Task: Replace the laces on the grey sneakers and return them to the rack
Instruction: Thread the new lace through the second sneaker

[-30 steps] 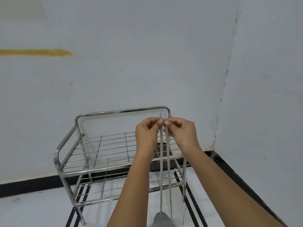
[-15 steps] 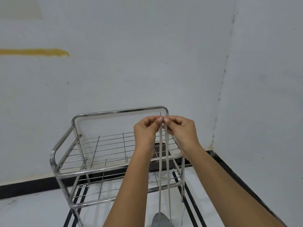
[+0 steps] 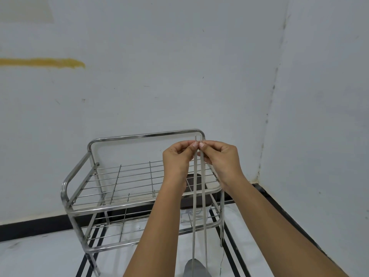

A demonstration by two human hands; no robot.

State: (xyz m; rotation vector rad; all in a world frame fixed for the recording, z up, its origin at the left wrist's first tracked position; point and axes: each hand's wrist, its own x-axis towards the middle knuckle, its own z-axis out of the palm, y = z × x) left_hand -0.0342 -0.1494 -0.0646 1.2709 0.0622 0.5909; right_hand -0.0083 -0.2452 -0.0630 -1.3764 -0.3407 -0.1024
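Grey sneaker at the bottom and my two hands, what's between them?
In the head view, two pale lace strands run straight from the pinching left hand and right hand down to the grey sneaker, passing in front of the rack.

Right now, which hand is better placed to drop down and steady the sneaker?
Left, probably. The left hand and right hand each pinch a lace end, but the grey sneaker sits closer to the left forearm.
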